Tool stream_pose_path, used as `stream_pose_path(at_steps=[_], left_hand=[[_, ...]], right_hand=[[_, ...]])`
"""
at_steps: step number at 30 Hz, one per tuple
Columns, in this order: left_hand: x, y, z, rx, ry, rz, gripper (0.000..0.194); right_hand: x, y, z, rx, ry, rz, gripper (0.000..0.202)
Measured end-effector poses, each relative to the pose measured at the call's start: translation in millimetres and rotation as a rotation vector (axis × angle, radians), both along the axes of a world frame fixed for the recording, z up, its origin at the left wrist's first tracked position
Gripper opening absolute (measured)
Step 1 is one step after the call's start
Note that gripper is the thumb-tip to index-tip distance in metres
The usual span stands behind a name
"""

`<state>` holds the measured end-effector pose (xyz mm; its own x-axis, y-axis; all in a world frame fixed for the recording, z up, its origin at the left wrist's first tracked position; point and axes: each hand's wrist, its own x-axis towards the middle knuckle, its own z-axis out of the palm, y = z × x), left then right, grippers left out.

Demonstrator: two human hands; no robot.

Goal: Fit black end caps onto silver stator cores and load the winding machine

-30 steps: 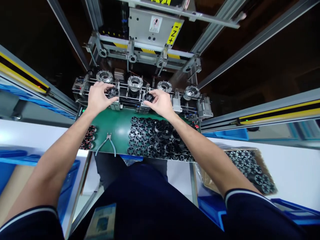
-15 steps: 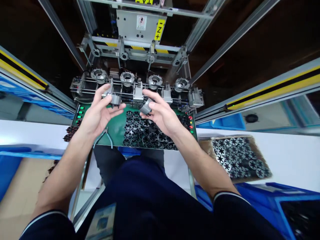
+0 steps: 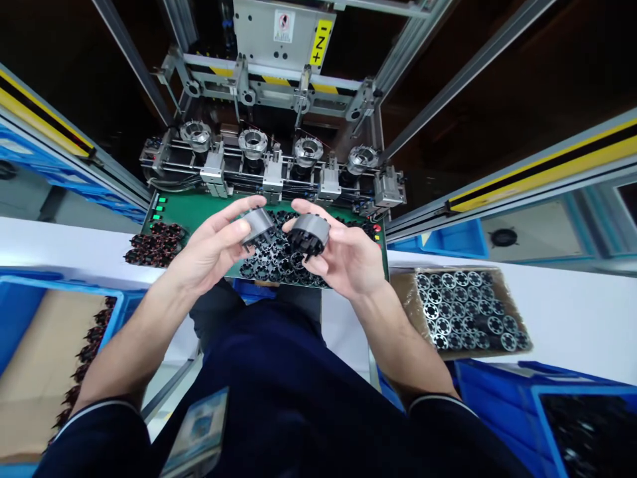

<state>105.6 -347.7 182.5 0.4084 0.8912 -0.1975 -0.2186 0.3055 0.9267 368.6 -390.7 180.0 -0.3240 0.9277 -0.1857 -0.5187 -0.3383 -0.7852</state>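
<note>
My left hand (image 3: pixel 216 249) is closed on a grey metal stator core (image 3: pixel 258 224), thumb and fingers on its rim, with dark prongs along its lower edge. My right hand (image 3: pixel 354 255) grips a second stator core (image 3: pixel 314 227), tilted so that its black plastic prongs point down toward me. The two cores are held side by side, a small gap apart. Under them, black ring-shaped plastic parts (image 3: pixel 263 260) cover much of the green work surface (image 3: pixel 186 209). The hands hide some of these parts.
Behind the hands stands a machine with several silver round fixtures (image 3: pixel 308 151). Wound dark parts (image 3: pixel 156 244) lie at the left. A cardboard box of metal cores (image 3: pixel 468 309) sits at the right, above a blue bin (image 3: pixel 542 398). Another blue bin (image 3: pixel 117 315) is at lower left.
Both hands have come down toward me and closer together, each still holding its stator core. The pliers seen earlier on the green surface are no longer visible.
</note>
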Motion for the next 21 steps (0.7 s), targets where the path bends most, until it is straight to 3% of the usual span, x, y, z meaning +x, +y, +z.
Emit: stream_pose_path(at_steps=[6, 12, 18, 21], left_hand=[[8, -5, -1.5, -0.029, -0.049, -0.025, 0.077], [5, -8, -2.0, -0.115, -0.084, -0.072, 0.065], [11, -12, -5.4, -0.082, -0.174, -0.055, 0.050], [11, -10, -11.9, -0.060, -0.181, -0.032, 0.053]], right_hand=[[3, -12, -7.4, 0.026, -0.116, 0.038, 0.069], [6, -16, -2.3, 0.090, -0.130, 0.096, 0.065], [-1, -16, -5.0, 0.184, -0.226, 0.034, 0.057], [-2, -16, -5.2, 0.174, -0.287, 0.008, 0.060]])
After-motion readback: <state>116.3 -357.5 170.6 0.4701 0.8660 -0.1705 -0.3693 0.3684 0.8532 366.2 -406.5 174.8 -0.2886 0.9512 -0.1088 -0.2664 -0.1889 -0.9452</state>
